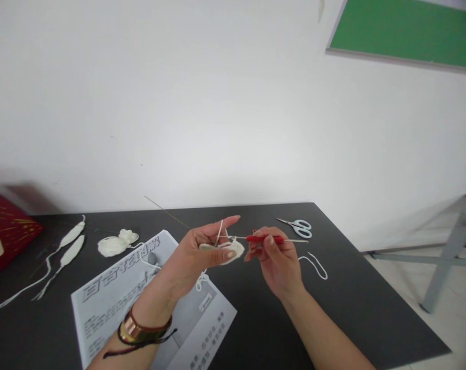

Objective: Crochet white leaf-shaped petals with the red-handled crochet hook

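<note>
My left hand (202, 252) pinches a small cream crochet piece (233, 248) between thumb and fingers, with the index finger stretched out and white yarn (220, 230) looped over it. My right hand (274, 259) grips a red-handled crochet hook (264, 239), whose metal tip points left into the crochet piece. Both hands hover above the black table (333, 308). A yarn strand hangs from the piece down toward the paper.
A printed instruction sheet (113, 298) lies under my left forearm. A small ball of cream yarn (115, 244) and two finished white petals (73, 244) lie at the left. Pale-blue scissors (300, 227) and a loose yarn scrap (316, 264) lie at the right. A red box (5, 231) sits far left.
</note>
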{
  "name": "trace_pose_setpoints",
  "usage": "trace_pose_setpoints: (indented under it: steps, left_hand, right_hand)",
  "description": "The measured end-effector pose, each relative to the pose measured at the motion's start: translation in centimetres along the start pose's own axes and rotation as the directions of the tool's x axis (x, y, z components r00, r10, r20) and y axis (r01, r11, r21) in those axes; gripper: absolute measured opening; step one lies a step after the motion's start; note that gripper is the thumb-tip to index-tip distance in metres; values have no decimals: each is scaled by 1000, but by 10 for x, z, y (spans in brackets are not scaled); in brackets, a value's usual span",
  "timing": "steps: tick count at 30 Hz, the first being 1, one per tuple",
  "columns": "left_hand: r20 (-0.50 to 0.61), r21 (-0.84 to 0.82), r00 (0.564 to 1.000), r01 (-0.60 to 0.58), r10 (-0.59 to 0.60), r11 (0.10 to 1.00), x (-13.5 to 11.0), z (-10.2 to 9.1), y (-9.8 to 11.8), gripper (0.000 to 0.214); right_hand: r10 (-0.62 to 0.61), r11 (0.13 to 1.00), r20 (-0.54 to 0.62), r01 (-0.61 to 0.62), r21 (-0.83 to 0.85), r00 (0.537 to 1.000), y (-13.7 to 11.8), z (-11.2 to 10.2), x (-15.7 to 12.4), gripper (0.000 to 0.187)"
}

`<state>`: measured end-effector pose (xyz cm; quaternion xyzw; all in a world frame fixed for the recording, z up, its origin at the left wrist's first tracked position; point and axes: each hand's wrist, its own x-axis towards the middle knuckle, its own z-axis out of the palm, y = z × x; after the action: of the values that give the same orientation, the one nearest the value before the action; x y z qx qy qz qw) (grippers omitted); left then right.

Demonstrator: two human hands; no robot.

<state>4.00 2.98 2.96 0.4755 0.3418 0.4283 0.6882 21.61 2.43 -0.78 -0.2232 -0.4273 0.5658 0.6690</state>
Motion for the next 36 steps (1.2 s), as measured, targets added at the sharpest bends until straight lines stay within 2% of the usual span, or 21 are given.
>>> trace_pose_setpoints:
  steps: [3, 6, 11, 15, 17, 19, 22, 25, 28, 32, 36]
  left_hand:
    - [39, 24, 998, 49, -50, 999, -5, -1, 4, 51]
    - [56, 64, 997, 52, -56, 997, -8, -1, 8, 49]
    - [46, 97, 999, 11, -15, 995, -8, 0, 10, 57]
    - [-60, 230, 993, -87, 103, 969, -7, 5, 10, 57]
    - [-102, 306, 984, -109, 147, 946, -6, 7, 9, 58]
    - [-121, 313, 980, -113, 158, 943, -6, 9, 8, 62]
    - [-110, 193, 988, -88, 111, 977, -5, 10, 6, 63]
    - [-32, 43, 999, -30, 32, 999, -4, 9, 6, 63]
    - [34, -16, 999, 11, -11, 1000, -5, 6, 5, 60]
    - [78, 8, 995, 67, -67, 998, -8, 5, 8, 55]
    - [120, 64, 986, 106, -113, 992, -12, 5, 11, 55]
  right_hand:
    - [88, 994, -7, -87, 73, 996, -3, 0, 2, 15]
    - [95, 993, -18, -94, 75, 995, -5, 1, 2, 16]
    - [-62, 995, -10, 61, -80, 998, -8, 2, -3, 13]
    - [-253, 924, 4, 243, -295, 967, -8, 1, -8, 11]
    - [-283, 901, -6, 264, -343, 959, -6, 1, -10, 11]
    - [-246, 925, -38, 223, -309, 969, -5, 2, -10, 10]
    - [-119, 983, -81, 107, -146, 990, -5, 3, -7, 11]
    - [6, 1000, -80, -6, 0, 997, -7, 4, -3, 14]
    - [72, 994, -68, -65, 91, 995, -8, 4, -1, 15]
    - [133, 984, -40, -127, 123, 990, -11, 3, 2, 16]
    - [103, 994, -6, -103, 43, 995, -18, -2, 3, 21]
